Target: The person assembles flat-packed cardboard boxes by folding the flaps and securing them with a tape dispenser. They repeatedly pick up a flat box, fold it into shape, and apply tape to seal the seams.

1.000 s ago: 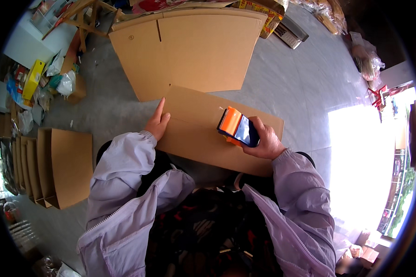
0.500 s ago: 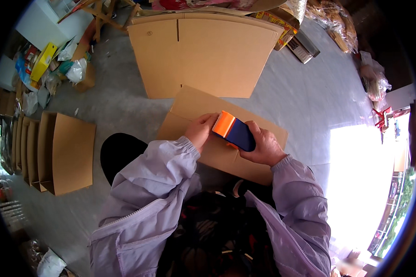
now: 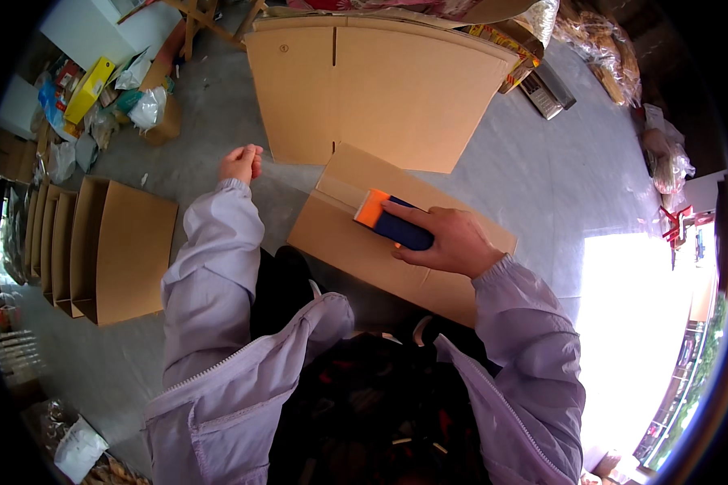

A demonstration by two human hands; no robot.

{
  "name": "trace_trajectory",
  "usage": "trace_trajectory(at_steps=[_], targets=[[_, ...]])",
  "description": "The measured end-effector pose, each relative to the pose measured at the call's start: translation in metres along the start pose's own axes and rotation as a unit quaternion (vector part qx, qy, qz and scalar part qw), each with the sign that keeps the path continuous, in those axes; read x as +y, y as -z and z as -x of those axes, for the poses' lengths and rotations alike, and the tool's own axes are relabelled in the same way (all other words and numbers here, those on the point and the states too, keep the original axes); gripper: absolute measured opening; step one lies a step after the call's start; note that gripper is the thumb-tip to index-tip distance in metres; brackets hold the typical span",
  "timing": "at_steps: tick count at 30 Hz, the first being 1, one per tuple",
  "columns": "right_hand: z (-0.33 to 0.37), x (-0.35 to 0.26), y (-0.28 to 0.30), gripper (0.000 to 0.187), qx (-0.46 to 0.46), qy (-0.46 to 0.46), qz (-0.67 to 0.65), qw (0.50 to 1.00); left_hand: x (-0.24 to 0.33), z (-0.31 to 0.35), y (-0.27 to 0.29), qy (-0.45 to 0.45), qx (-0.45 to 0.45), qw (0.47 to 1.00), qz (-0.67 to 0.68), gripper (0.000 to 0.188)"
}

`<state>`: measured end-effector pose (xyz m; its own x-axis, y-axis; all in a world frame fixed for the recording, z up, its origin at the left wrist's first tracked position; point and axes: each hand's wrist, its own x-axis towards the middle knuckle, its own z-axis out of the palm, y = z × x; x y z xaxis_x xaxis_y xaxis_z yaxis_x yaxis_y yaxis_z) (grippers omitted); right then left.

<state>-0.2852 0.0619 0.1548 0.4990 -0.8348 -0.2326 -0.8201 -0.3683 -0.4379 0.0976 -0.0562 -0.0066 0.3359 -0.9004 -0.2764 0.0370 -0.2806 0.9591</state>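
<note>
On the floor in front of me lies a closed cardboard box (image 3: pixel 453 283), set at a slant. My right hand (image 3: pixel 459 241) grips an orange and dark blue tape dispenser (image 3: pixel 403 226) and holds it against the box's top. From its orange front a faint strip of clear tape (image 3: pixel 299 179) stretches left past the box's edge. At the strip's far end my left hand (image 3: pixel 241 165) is closed in a pinch, out over the floor to the left of the box.
Flattened cardboard sheets (image 3: pixel 380 97) stand beyond the box. Several open cartons (image 3: pixel 133 250) are lined up at the left. Bags and a yellow box (image 3: pixel 89 89) clutter the far left. A grey device with keys (image 3: pixel 542 95) lies far right, near wrapped bundles (image 3: pixel 598 48).
My left hand has moved away from the dispenser to the left, drawing out tape. My right hand has brought the dispenser down against the box top. The view has shifted slightly.
</note>
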Motion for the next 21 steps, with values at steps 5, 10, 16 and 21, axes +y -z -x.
trace_trajectory(at_steps=[5, 10, 16, 21], targets=[[-0.026, -0.016, 0.005, 0.059, -0.045, -0.001, 0.063, 0.997, -0.061, -0.040, 0.006, 0.056, 0.009, 0.991, -0.120, 0.024], [-0.043, -0.021, -0.002, 0.060, -0.081, -0.013, 0.086, 0.993, -0.155, -0.045, -0.033, 0.069, -0.061, 0.904, -0.417, 0.026], [-0.043, -0.016, -0.003, 0.063, -0.091, -0.030, 0.078, 0.992, -0.138, 0.007, -0.097, 0.115, -0.286, 0.862, -0.402, 0.035], [-0.051, -0.016, 0.001, 0.064, -0.082, -0.023, 0.071, 0.994, -0.078, 0.011, -0.086, 0.291, -0.361, 0.875, -0.143, 0.046]])
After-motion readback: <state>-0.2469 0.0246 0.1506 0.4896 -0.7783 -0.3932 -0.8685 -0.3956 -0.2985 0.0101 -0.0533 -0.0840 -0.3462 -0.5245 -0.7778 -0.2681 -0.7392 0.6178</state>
